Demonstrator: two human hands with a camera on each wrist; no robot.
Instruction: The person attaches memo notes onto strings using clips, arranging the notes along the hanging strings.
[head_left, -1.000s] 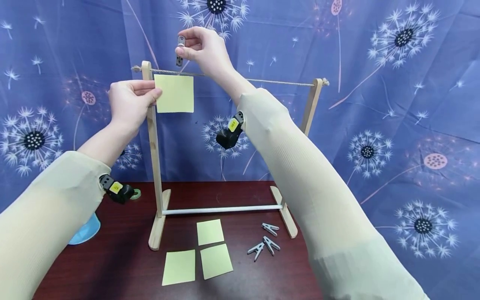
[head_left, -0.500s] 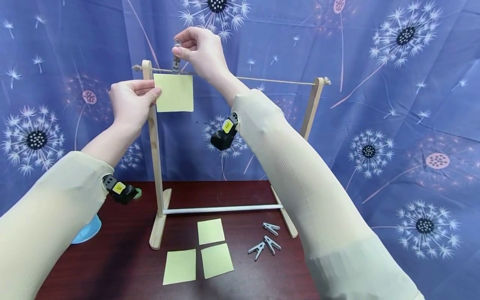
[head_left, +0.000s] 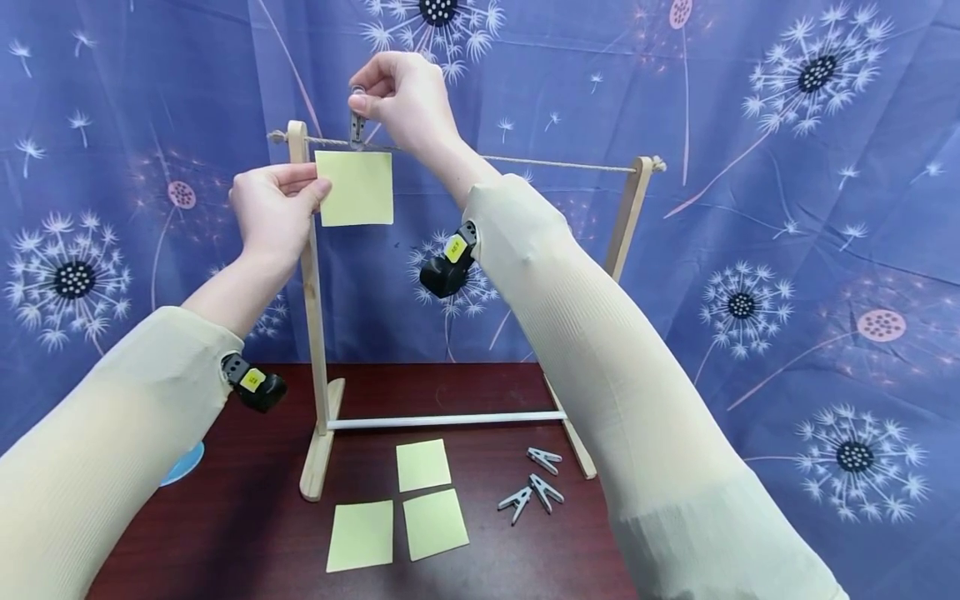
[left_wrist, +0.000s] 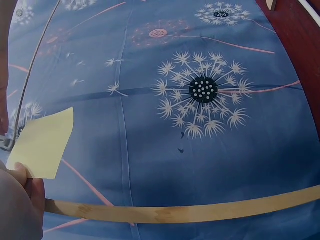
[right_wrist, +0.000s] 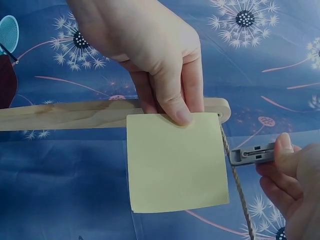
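The left hand [head_left: 276, 207] pinches a yellow sheet [head_left: 358, 190] by its left edge. The right thumb and fingers of the right hand [head_left: 412, 98] clamp a grey clip [head_left: 357, 129], its tip below them at the rope [head_left: 555, 163]; I can't tell whether it bites. Far below those fingers I see 3 loose sheets [head_left: 422, 465] and 3 spare clips [head_left: 545, 456].
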